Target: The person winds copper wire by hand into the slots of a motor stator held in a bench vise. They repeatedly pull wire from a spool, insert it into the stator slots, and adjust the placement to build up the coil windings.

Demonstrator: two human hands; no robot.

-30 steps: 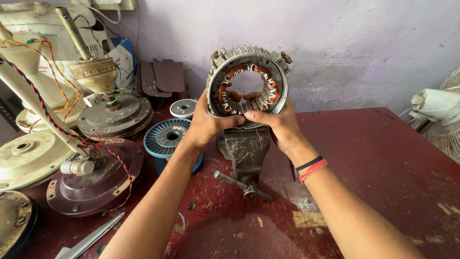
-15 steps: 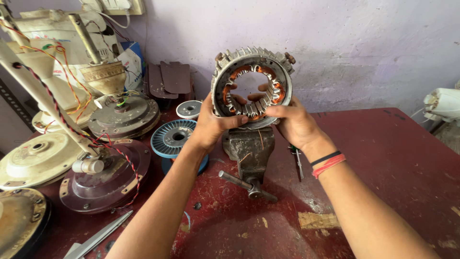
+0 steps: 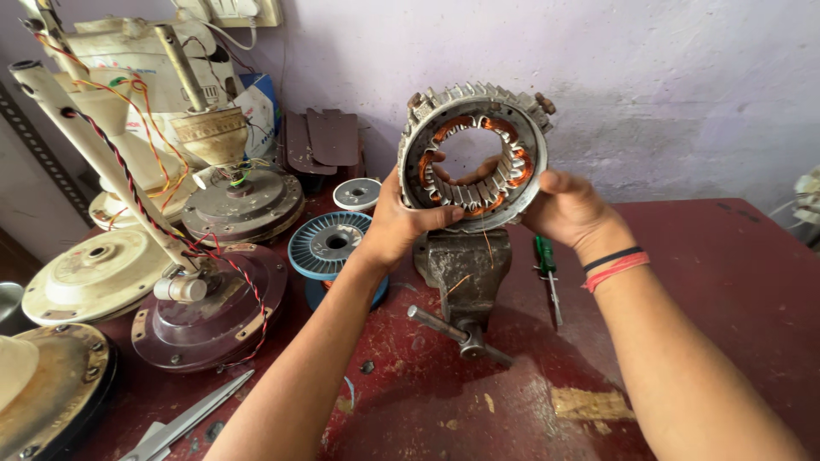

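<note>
From the head camera, both hands hold a ring-shaped motor stator (image 3: 475, 147) upright above a grey bench vise (image 3: 465, 271) that stands on the dark red worktable (image 3: 726, 290); whether the stator's lower edge rests in the vise cannot be told. The left hand (image 3: 400, 224) clasps the stator's lower left rim, its thumb lying across the front along the bottom edge and its fingers curled behind. The right hand (image 3: 571, 207) grips the right rim, thumb on the outer edge and fingertips showing through the central hole (the copper windings ring that hole). A black and a red band (image 3: 617, 265) circle the right wrist. A green-handled screwdriver (image 3: 547, 271) lies on the table just beside the vise, below the right hand. To the left of the vise sits a blue wire spool (image 3: 331, 246), with a smaller grey spool (image 3: 357, 194) behind it. Farther left stand several ceiling fan motor housings (image 3: 209, 309), some with downrods and red-and-black wiring. Scissors (image 3: 184, 420) lie near the lower left edge.
</note>
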